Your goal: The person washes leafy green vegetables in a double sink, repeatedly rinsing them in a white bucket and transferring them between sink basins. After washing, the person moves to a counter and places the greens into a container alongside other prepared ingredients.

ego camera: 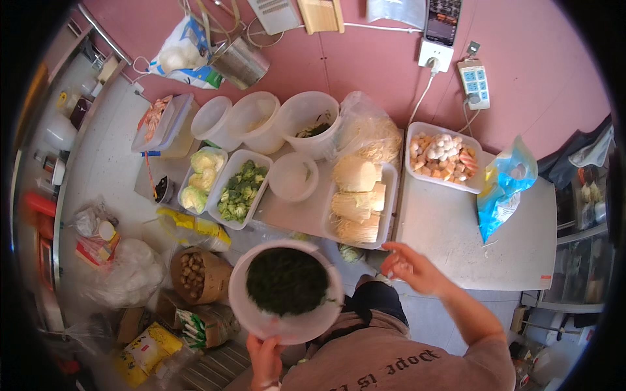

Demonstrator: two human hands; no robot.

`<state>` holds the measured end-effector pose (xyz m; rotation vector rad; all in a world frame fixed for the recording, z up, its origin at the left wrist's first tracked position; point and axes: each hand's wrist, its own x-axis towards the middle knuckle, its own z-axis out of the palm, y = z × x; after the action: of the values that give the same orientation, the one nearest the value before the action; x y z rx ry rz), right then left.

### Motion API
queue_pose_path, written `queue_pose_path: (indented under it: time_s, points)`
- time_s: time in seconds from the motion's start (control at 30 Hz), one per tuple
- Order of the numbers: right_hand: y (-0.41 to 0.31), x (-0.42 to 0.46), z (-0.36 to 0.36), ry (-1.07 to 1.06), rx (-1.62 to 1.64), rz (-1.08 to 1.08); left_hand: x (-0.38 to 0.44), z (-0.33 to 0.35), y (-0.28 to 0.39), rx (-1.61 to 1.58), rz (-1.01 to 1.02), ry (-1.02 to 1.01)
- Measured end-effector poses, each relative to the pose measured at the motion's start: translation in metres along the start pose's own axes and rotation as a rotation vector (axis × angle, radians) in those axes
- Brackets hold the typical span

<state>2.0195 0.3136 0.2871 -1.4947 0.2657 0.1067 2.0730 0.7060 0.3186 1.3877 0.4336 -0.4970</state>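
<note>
My left hand grips the near rim of a round white plastic tub, which tilts towards me. Dark green leafy stuff, perhaps seaweed or greens, fills much of it. My right hand hovers beside the table's front edge, fingers partly bent and nothing held. Just beyond it stands a clear plastic bin of enoki mushroom bundles. Left of that, a low round container sits near a bin of broccoli and one of cabbage pieces.
Three tall plastic tubs line the wall beside a clear bag. Rightward are a bin of mixed food pieces and a blue bag. Potatoes in a paper sack and plastic bags crowd the floor left. A phone hangs above.
</note>
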Motion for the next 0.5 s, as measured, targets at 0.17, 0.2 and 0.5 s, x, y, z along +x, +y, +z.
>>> queue_pose_path:
  time_s: [0.17,0.2,0.5]
  points:
    - [0.001,-0.054,0.058,0.361,0.252,-0.045,0.066,0.060,0.047,0.356,0.175,-0.605]
    - [0.019,-0.063,0.052,0.539,0.158,-0.047,0.079,0.079,0.042,0.384,0.176,-0.723]
    - [0.051,-0.098,-0.048,1.232,0.430,-0.181,0.148,0.202,0.005,0.250,0.014,-1.206]
